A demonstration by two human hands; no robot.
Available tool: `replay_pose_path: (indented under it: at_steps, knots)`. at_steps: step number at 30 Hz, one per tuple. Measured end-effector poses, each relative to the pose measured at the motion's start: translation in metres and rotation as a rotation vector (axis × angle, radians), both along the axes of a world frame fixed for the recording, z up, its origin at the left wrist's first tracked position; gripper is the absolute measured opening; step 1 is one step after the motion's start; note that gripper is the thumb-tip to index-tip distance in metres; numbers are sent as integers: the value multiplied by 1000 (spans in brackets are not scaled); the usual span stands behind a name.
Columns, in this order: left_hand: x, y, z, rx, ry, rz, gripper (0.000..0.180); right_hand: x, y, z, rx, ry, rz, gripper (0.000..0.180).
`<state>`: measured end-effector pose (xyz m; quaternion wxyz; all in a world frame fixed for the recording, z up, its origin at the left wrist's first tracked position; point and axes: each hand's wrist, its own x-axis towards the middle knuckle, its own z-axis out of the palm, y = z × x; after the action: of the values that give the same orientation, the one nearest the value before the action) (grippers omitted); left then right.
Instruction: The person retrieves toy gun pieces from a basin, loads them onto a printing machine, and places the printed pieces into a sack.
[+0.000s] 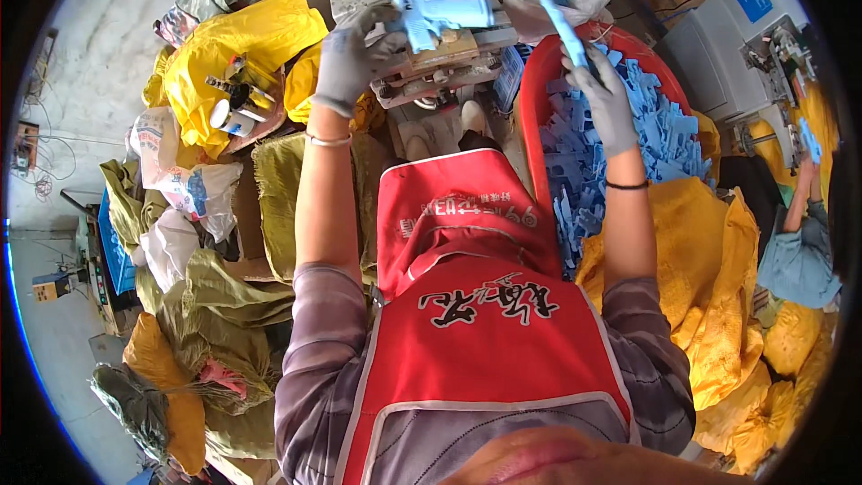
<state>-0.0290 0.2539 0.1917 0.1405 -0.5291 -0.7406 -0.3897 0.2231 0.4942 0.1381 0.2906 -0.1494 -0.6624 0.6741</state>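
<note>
My left hand, in a grey glove, is closed at the edge of a light blue plastic toy pistol. The pistol is over a small bench machine with a metal and wooden bed. My right hand, gloved the same way, grips a narrow light blue plastic piece seen nearly edge-on, so its full shape is hidden. Below that hand a large red tub is heaped with blue plastic pistol parts.
Yellow sacks and olive sacks lie to the left, with a white cup among them. An orange-yellow sack leans by the tub. At far right, another person works at a machine. A grey cabinet stands behind.
</note>
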Motion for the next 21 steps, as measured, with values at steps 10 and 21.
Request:
replay_pose_path:
  at_steps: [10,21]
  knots:
    - [24,-157,-72,146,-307,538,26,-102,-20,34,1229,-89,144,43]
    - [32,-271,-155,-53,-419,801,33,-54,46,14,1040,-340,80,32]
